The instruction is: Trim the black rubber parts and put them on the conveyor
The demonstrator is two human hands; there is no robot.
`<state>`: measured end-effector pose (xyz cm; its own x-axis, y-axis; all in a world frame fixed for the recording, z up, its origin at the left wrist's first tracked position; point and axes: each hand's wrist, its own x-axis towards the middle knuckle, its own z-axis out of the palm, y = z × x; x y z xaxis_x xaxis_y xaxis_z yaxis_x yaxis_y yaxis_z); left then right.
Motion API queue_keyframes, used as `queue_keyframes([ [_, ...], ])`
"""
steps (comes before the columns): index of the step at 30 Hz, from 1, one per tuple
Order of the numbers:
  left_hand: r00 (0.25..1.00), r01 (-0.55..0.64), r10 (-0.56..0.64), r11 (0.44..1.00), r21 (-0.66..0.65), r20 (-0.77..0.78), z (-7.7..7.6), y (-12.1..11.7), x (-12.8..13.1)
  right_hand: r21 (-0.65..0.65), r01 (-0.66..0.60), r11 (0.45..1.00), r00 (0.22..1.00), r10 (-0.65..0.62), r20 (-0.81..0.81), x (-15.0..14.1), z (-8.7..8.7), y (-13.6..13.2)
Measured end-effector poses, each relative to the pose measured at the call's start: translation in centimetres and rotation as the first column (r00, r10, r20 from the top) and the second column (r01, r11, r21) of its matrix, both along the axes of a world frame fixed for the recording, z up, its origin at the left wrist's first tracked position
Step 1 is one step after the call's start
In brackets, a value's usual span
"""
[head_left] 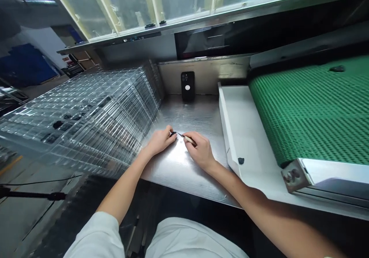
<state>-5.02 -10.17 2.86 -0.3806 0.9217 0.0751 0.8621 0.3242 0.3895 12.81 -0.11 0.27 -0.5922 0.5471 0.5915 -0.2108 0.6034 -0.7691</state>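
Over the middle of the metal worktop (198, 114), my left hand (160, 140) pinches a small black part (173, 134) between thumb and fingers. Facing it from the right, my right hand (199, 149) is closed round a thin tool with a pale handle (189, 139) and a narrow dark tip, held like a pen. That tip points left at the black part; whether they touch is too small to tell. What kind of part it is, I cannot make out.
Stacked clear plastic trays (115, 108) stand at left, dark pieces in the top one. A black phone (188, 91) leans on the back panel. At right, a white chute (245, 127) holds a small black piece (241, 161) beside a green conveyor belt (314, 108) carrying another dark piece (337, 69).
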Motion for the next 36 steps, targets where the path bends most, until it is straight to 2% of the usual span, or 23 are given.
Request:
queue_keyframes([
  [3,0.953,0.026,-0.094,0.973,0.231,0.287,0.8,0.8,1.3,-0.147,0.042,0.988,0.998,-0.049,-0.045,-0.1,-0.1,-0.1],
  [5,0.923,0.041,-0.164,0.942,0.334,0.349,1.5,1.9,2.6,-0.278,0.052,0.959,0.993,-0.079,-0.089,-0.2,-0.1,-0.2],
  [9,0.908,0.155,-0.291,0.901,0.405,0.3,2.4,4.5,4.7,-0.394,0.074,0.916,0.977,-0.145,-0.155,-0.4,0.2,0.1],
  [13,0.911,0.205,-0.331,0.881,0.426,0.247,2.2,6.5,5.6,-0.469,0.068,0.881,0.957,-0.19,-0.218,-0.4,0.6,0.8],
  [15,0.902,0.183,-0.333,0.872,0.454,0.274,1.7,7.1,5.8,-0.51,0.039,0.86,0.951,-0.189,-0.247,-0.5,0.5,1.1],
  [18,0.854,0.108,-0.33,0.868,0.484,0.402,0.6,7.3,5.8,-0.534,0.053,0.844,0.955,-0.199,-0.22,-0.8,-0.1,1.4],
  [23,0.683,-0.045,-0.327,0.874,0.484,0.653,-1.3,7.3,5.4,-0.531,0.082,0.844,0.967,-0.196,-0.162,-1.3,-1.0,1.7],
  [25,0.635,-0.103,-0.317,0.869,0.484,0.705,-1.7,7.3,5.3,-0.519,0.082,0.851,0.973,-0.182,-0.145,-1.2,-1.0,1.8],
  [28,0.67,-0.11,-0.304,0.861,0.496,0.677,-1.8,7.2,5.4,-0.487,0.118,0.865,0.976,-0.191,-0.103,-1.0,-0.8,1.8],
  [32,0.753,-0.041,-0.318,0.851,0.523,0.576,-1.8,6.7,5.6,-0.473,0.127,0.872,0.97,-0.208,-0.122,-0.7,-0.4,1.8],
  [36,0.789,-0.001,-0.326,0.848,0.531,0.522,-2.0,6.7,5.8,-0.494,0.121,0.861,0.966,-0.216,-0.139,-0.7,-0.1,1.8],
])
